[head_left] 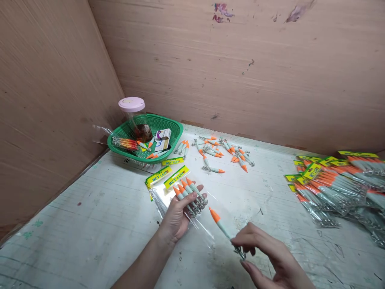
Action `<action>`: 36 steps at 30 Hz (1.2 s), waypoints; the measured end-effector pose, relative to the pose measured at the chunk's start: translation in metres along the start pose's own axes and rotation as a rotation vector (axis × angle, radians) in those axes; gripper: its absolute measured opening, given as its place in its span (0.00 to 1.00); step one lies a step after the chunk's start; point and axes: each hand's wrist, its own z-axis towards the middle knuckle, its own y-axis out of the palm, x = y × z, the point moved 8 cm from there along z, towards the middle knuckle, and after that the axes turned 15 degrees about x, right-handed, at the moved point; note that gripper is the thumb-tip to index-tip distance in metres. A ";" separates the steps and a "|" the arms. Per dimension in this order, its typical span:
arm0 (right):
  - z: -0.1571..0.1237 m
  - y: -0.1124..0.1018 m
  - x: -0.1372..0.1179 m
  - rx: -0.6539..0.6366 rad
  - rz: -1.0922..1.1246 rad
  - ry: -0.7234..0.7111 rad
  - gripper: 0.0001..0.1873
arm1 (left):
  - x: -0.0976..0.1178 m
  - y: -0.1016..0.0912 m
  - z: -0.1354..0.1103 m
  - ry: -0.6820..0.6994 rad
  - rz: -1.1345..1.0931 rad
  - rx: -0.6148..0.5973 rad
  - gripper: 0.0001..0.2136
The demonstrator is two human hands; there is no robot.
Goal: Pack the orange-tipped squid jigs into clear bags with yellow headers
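My left hand is closed around a clear plastic bag with a yellow "BCT LURE" header card, pinning several orange-and-pale-green squid lures inside it. My right hand pinches one more lure by its hook end, orange tip pointing up-left toward the bag. More empty bags with yellow headers lie just behind the held bag.
A green basket at the back left holds a jar with a pink lid, lures and small cards. Loose lures are scattered at the back centre. A pile of filled packs lies at the right. Plywood walls enclose the left and back.
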 end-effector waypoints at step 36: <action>-0.024 0.004 0.029 0.510 -0.172 0.186 0.09 | -0.027 0.008 -0.010 -0.090 -0.040 -0.126 0.18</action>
